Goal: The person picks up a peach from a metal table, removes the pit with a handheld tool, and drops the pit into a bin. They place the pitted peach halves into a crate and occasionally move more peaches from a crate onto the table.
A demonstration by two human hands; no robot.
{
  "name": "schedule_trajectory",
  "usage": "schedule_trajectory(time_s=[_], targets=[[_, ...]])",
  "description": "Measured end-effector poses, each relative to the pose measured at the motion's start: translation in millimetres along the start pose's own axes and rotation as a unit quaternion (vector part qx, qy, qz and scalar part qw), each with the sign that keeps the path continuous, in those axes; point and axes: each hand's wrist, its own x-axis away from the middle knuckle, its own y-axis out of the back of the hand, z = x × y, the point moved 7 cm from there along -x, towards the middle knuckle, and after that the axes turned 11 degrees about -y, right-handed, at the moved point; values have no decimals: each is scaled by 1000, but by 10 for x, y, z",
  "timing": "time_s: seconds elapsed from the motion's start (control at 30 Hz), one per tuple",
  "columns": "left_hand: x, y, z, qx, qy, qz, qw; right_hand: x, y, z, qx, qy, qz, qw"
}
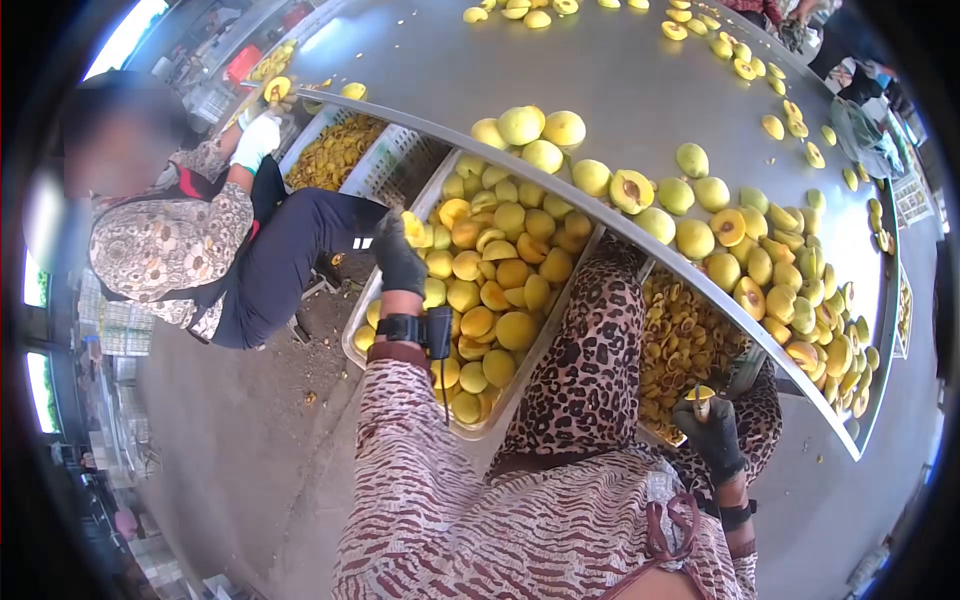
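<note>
My left hand, in a dark glove, is closed around a yellow peach half above the left edge of a crate heaped with yellow peaches. Low on the right, my right hand, also gloved, grips a small knife with a pale handle. A yellow peach piece sits at the knife's blade end, beside my fingers. Just beyond that hand lies a bin of brownish pits and scraps, between my legs. The blade is mostly hidden by the peach piece.
A metal table slopes across the front, its raised edge near my knees. Whole and halved peaches are piled along it. To my left a seated co-worker holds a cut peach, near a scrap-filled crate and a white crate.
</note>
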Motion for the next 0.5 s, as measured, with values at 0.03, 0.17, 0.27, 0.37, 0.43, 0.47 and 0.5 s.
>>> schedule_trajectory(time_s=[0.03,0.17,0.27,0.37,0.43,0.47,0.5], targets=[[23,-105,11,1,7,-26,1000,-37,-19,64,30,13,-5,999],[1,-612,-66,-148,-127,59,979,-122,-73,232,37,4,19,999],[-1,-645,18,-210,-140,49,966,-179,-55,263,65,30,-6,997],[-62,-194,176,-100,-73,-83,989,-183,-38,161,72,10,-23,997],[-171,6,211,-174,-94,-65,978,-227,-60,114,69,-17,-15,997],[-200,18,227,-178,-93,-66,977,-264,-97,127,65,-25,-10,998],[-224,-61,138,-249,-172,-23,953,-299,-124,141,65,-26,-6,998]])
